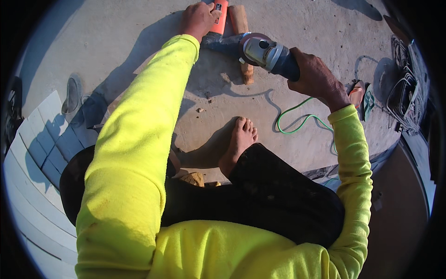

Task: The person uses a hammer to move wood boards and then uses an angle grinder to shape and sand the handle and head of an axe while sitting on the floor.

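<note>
My right hand [313, 76] is wrapped round the dark body of an angle grinder [265, 52]. The grinder's metal head points left, and its reddish-brown disc [247, 43] is near a dark, roughly cylindrical piece [223, 45]. My left hand [200, 19] is closed on an orange-red object [219, 17] with a label, at the top of the view. This object meets the dark piece; whether they are one thing I cannot tell. A length of wood [239, 21] lies beneath, its other end [247, 73] showing below the grinder.
My bare foot [239, 144] rests on the concrete floor [288, 158]. A green cord [297, 116] curls below my right hand. Sandals [368, 101] and a bundle of wire [409, 88] lie at the right. Pale panels [51, 135] are at the left, beside a grey oval object [71, 94].
</note>
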The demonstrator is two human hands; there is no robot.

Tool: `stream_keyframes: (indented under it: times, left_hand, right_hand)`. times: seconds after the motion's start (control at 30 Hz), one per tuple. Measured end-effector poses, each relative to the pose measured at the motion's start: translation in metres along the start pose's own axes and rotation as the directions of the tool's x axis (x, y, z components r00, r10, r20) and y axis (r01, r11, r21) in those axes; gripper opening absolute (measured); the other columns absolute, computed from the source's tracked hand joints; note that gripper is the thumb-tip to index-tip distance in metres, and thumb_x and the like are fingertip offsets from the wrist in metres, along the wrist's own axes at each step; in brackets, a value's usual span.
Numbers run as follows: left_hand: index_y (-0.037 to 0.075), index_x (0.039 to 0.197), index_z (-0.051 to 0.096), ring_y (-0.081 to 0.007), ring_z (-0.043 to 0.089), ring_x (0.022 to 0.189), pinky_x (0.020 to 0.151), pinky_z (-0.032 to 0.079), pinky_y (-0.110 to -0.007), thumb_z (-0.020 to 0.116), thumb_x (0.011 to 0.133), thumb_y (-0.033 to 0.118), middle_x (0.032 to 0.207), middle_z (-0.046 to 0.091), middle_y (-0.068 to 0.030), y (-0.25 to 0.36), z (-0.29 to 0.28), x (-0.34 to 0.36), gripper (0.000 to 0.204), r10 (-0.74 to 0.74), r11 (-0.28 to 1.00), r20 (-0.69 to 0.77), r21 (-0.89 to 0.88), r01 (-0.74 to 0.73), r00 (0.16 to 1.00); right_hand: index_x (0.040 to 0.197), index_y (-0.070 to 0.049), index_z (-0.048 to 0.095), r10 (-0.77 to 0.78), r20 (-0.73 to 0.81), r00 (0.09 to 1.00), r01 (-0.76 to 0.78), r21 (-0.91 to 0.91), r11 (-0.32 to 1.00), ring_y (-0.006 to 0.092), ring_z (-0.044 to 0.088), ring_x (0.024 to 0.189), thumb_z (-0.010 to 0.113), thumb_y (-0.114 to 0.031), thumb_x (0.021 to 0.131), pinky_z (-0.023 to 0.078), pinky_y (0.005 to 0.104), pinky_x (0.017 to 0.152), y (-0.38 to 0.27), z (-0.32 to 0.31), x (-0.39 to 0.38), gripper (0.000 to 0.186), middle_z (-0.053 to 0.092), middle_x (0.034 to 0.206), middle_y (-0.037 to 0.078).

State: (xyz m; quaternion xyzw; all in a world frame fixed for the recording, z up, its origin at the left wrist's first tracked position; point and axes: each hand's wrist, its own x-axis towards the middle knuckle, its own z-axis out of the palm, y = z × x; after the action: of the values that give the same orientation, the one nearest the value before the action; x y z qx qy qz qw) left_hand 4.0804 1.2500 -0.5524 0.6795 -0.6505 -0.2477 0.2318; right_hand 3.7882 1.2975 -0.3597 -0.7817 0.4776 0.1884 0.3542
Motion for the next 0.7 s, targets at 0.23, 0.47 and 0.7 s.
stream_keyframes:
  times: [0.23,0.47,0.7]
  left_hand:
    - [0.006,0.114,0.073,-0.0388,0.068,0.099,0.091,0.054,-0.044,0.069,0.085,0.040,0.106,0.070,-0.0227,0.004,-0.008,0.008,0.045,-0.063,0.998,0.058,0.011,0.062,0.996]
    - [0.005,0.115,0.073,-0.0386,0.067,0.101,0.091,0.054,-0.045,0.069,0.086,0.039,0.106,0.070,-0.0226,0.010,-0.018,0.003,0.045,0.004,1.000,0.034,-0.010,-0.004,0.999]
    - [0.005,0.114,0.073,-0.0395,0.068,0.099,0.091,0.054,-0.046,0.069,0.086,0.038,0.104,0.071,-0.0221,0.013,-0.023,0.006,0.043,-0.015,1.000,0.056,-0.012,0.016,0.998]
  right_hand:
    - [0.121,-0.001,0.054,0.015,-0.015,1.000,-0.016,-0.045,0.999,0.0378,0.070,0.089,0.075,-0.009,0.068,0.057,0.0455,0.083,-0.003,-0.003,0.001,0.058,0.069,0.095,0.021]
    - [0.120,0.000,0.054,0.004,-0.021,1.000,-0.005,-0.032,0.999,0.0385,0.070,0.089,0.075,-0.010,0.068,0.057,0.0450,0.082,-0.002,-0.005,0.001,0.057,0.069,0.094,0.023]
    - [0.120,-0.001,0.055,-0.063,0.035,0.997,0.064,-0.030,0.998,0.0385,0.070,0.087,0.074,-0.009,0.068,0.057,0.0457,0.081,-0.002,0.000,-0.003,0.057,0.069,0.092,0.022]
